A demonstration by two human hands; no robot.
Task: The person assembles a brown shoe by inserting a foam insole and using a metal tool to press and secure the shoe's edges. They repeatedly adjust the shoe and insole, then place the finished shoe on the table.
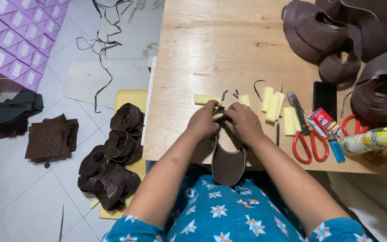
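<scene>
Brown leather piece (227, 163), rounded at its near end, is lying over the near edge of the wooden table (202, 54) and hanging toward the lap, which seems to be keeping its far end up at working height. Both hands are closing on that far end: the left hand (202, 122) and right hand (243, 123) are pinching it between fingertips, thumbs meeting, likely to steady a small fold. Yellow foam blocks (272, 105) and leather snippets are lying just beyond, red-handled scissors (305, 139) sitting near the right hand. Finished brown pieces (117, 152) are piling up on the floor at left.
</scene>
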